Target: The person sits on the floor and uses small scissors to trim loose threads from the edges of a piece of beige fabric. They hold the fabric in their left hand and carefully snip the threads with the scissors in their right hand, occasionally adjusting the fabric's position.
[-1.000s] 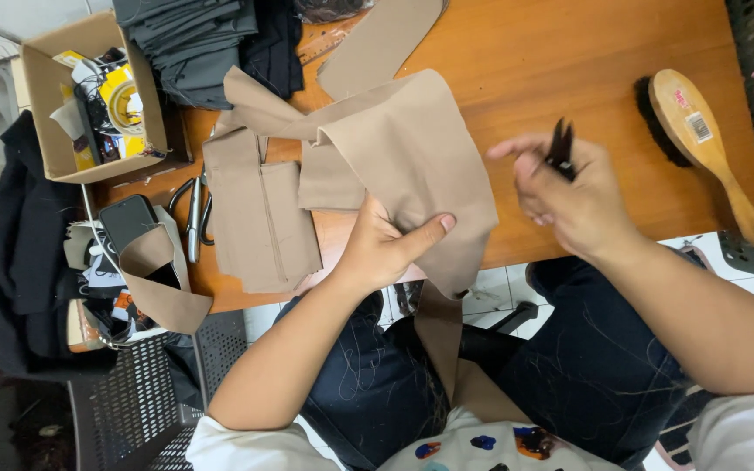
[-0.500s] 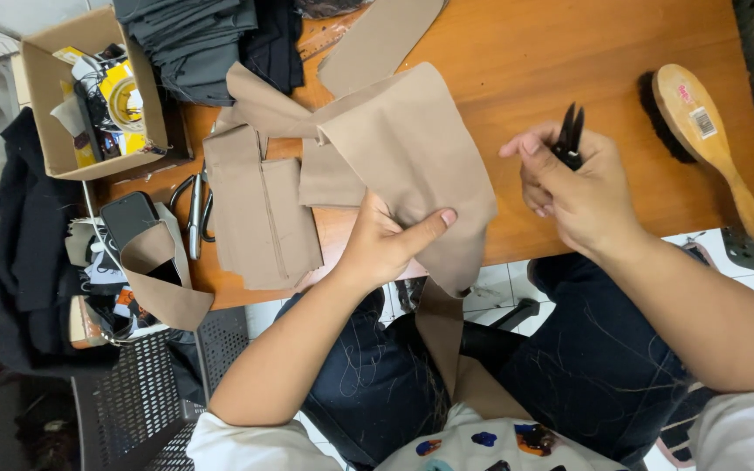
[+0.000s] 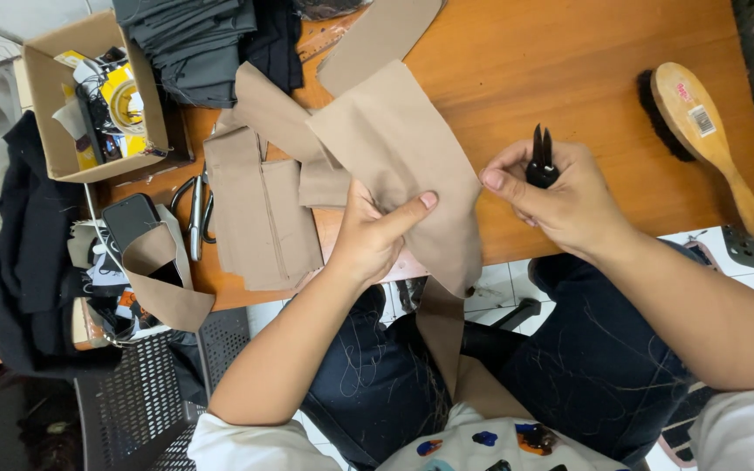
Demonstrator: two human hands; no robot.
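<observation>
Here, counted out, are two hands, one pair of small black thread snips (image 3: 541, 159), one wooden brush (image 3: 710, 139) with dark bristles, one open cardboard box (image 3: 52, 105) of odds and ends, one pair of large scissors (image 3: 195, 214), one dark phone (image 3: 130, 220), one stack of folded dark grey cloth (image 3: 194, 48), and several tan fabric pieces, of which the large tan piece (image 3: 399, 153) sits at the middle of the wooden table (image 3: 586, 70). The left hand (image 3: 368, 240) pinches the near edge of that large tan piece between thumb and fingers, closed on the cloth, and the fabric spreads up and away from the grip across the table while a narrow tail of it hangs down past the table edge toward the person's lap. The right hand (image 3: 569, 196), just right of the large tan piece and not touching it, is closed around the thread snips, whose black tips stick up above the fingers. Left of the large tan piece lie flat tan strips (image 3: 259, 218), the scissors beside them, then the phone and a looped tan band (image 3: 163, 279). The brush lies well to the right of it, near the table's edge. The table is orange-brown wood; below it show dark trousers, a perforated chair seat and pale floor tiles.
</observation>
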